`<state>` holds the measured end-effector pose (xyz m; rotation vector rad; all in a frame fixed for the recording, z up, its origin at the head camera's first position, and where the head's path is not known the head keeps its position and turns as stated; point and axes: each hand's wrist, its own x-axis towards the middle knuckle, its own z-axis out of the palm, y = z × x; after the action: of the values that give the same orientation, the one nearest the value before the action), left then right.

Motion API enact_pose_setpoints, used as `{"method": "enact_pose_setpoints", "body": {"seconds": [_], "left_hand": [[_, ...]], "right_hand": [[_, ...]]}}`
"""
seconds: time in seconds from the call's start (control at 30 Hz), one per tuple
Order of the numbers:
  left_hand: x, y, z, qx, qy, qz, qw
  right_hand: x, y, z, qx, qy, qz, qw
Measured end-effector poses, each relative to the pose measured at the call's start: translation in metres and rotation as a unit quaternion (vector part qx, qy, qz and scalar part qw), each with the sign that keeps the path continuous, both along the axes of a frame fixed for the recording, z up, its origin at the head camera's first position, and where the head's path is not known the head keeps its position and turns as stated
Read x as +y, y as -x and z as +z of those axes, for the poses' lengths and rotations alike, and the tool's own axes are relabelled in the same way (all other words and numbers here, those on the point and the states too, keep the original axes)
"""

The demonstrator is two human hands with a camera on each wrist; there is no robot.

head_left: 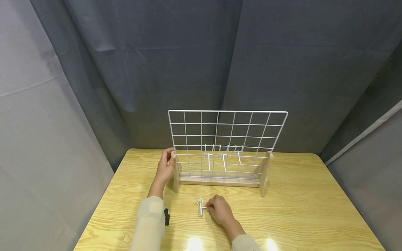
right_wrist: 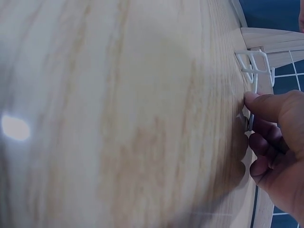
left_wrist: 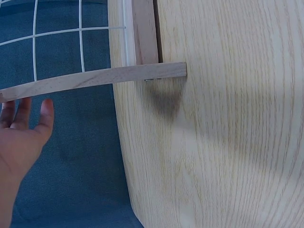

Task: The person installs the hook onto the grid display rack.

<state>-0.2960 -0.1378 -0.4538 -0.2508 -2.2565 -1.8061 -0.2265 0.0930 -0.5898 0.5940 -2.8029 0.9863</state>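
A white wire grid (head_left: 227,112) stands upright in a wooden stand (head_left: 220,181) at the middle of the table. Three white hooks (head_left: 224,162) hang on its lower rows. My left hand (head_left: 165,164) rests against the stand's left post (head_left: 176,177). In the left wrist view the fingers (left_wrist: 21,114) are straight, just under the wooden foot (left_wrist: 95,78). My right hand (head_left: 211,208) pinches a loose white hook (head_left: 200,206) that lies on the table in front of the stand. The right wrist view shows the thumb and fingers (right_wrist: 259,104) closed on that hook (right_wrist: 251,66).
The light wooden table (head_left: 298,209) is ringed by grey curtains (head_left: 188,69) on three sides. The grid stands near the far edge. A small black clip (head_left: 166,216) sits at my left wrist.
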Motion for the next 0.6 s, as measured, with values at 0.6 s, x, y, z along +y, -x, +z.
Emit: {"method": "enact_pose_setpoints", "body": {"seconds": [0.6], "left_hand": [[-0.007,0.021,-0.027,-0.003,-0.005,0.004,1.0000]], "right_hand": [[0.007,0.003,0.014,-0.070,0.004,0.082,0.994]]}}
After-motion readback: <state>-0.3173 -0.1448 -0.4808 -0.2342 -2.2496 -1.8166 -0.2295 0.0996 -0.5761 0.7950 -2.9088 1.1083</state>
